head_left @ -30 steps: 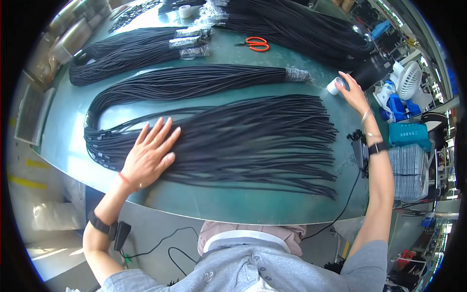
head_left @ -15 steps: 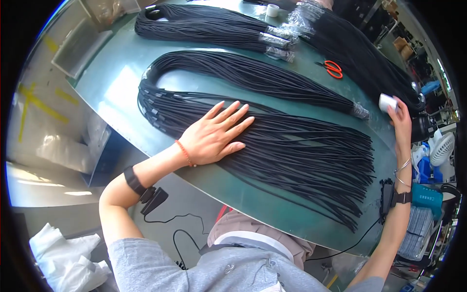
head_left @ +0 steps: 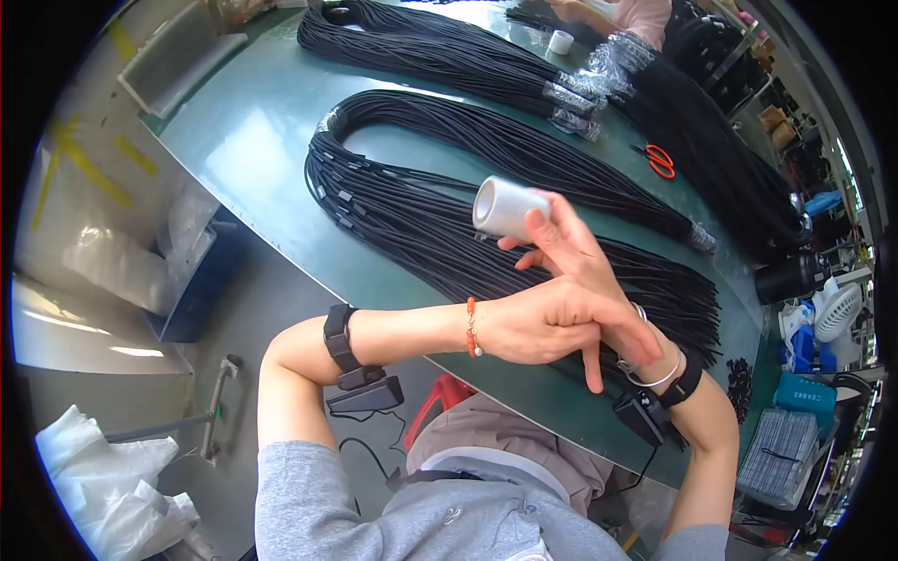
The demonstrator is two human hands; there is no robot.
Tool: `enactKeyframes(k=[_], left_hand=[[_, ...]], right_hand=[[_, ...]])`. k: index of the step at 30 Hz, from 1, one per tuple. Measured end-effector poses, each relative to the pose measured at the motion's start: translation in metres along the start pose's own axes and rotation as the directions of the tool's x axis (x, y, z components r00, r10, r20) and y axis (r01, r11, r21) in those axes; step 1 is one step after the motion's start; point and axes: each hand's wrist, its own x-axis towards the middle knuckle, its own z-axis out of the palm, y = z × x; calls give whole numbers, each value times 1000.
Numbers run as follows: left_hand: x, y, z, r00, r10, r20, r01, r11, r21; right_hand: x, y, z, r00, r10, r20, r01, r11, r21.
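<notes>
A roll of clear wrapping film (head_left: 510,208) is held up in the fingers of my right hand (head_left: 572,248), above the black cable bundle. My left hand (head_left: 547,320) crosses in front of my right wrist; its fingers are apart, some bent, and nothing shows in them. Below both hands lies the bundle of black cables (head_left: 412,229), bent in a U on the table. Its far leg ends in a film-wrapped tip (head_left: 702,238); the near leg fans out loose, partly hidden by my hands and forearms.
Another film-wrapped cable bundle (head_left: 421,47) lies at the back, and more black cables (head_left: 702,140) at the right. Red-handled scissors (head_left: 660,161) and a white roll (head_left: 560,42) rest on the green table (head_left: 224,140). A co-worker's arm (head_left: 585,14) shows at the far edge.
My right hand has brought the film roll from the table's right side to over the cables. My left hand has lifted off the bundle and moved right, across my right wrist.
</notes>
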Motion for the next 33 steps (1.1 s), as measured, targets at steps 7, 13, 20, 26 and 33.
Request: enactKeyframes(k=[7, 13, 20, 26, 33], left_hand=[[-49, 0, 0, 1000, -3, -6, 5, 927, 375], [-110, 4, -7, 990, 29, -138, 124, 281, 952], [-128, 17, -50, 948, 166, -271, 317, -472, 822], [-96, 19, -100, 938, -16, -347, 321, -337, 885], [-87, 15, -117, 918, -76, -388, 349, -310, 884]], right_hand=[[84, 40, -20, 992, 39, -123, -38, 999, 11], [136, 61, 11, 971, -75, -227, -11, 935, -355], [78, 27, 7, 989, 43, 142, 109, 438, -892], [52, 32, 45, 990, 17, 137, 124, 319, -940], [50, 39, 44, 987, -131, 94, 126, 269, -955]])
